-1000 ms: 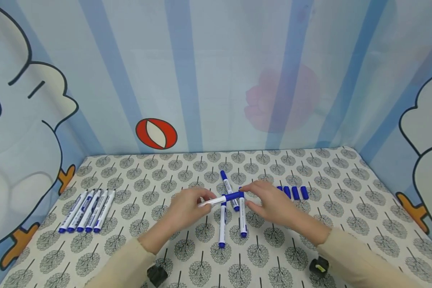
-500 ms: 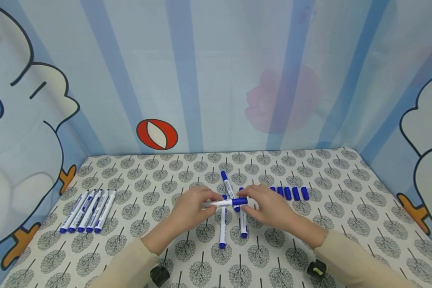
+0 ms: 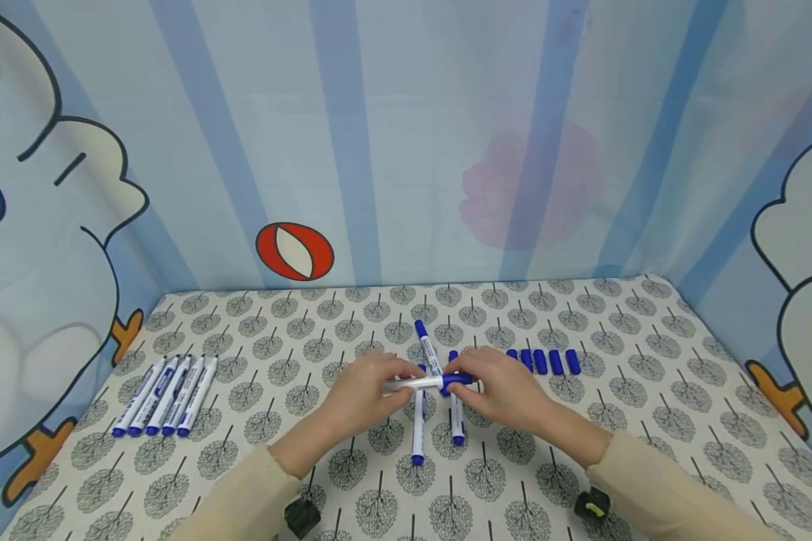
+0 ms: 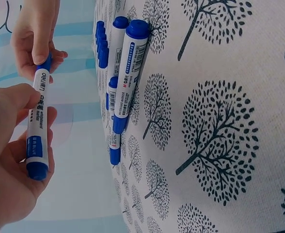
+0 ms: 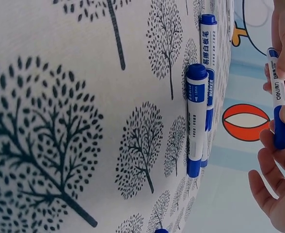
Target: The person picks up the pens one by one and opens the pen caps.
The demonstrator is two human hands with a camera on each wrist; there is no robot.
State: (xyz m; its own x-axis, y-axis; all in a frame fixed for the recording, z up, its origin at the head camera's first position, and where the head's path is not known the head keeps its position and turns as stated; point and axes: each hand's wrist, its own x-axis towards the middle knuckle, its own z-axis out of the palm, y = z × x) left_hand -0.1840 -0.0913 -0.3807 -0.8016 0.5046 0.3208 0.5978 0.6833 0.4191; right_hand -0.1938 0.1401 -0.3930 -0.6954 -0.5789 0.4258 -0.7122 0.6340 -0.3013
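A white whiteboard marker with blue lettering is held level above the table between both hands. My left hand grips its white barrel, and the blue end plug shows in the left wrist view. On the other end my right hand pinches the blue cap, which meets the barrel with no visible gap. Under the hands lie three capped markers: one farther back, one at front left and one at front right. The hands partly hide them.
Several uncapped markers lie side by side at the left, tips pointing away. A row of several loose blue caps lies right of the right hand. The table has a tree-print cloth; a printed curtain hangs behind.
The held marker has turned from slanting up at the right to nearly level, and come slightly nearer. My right fingers have shifted from the cap's end to around the cap.
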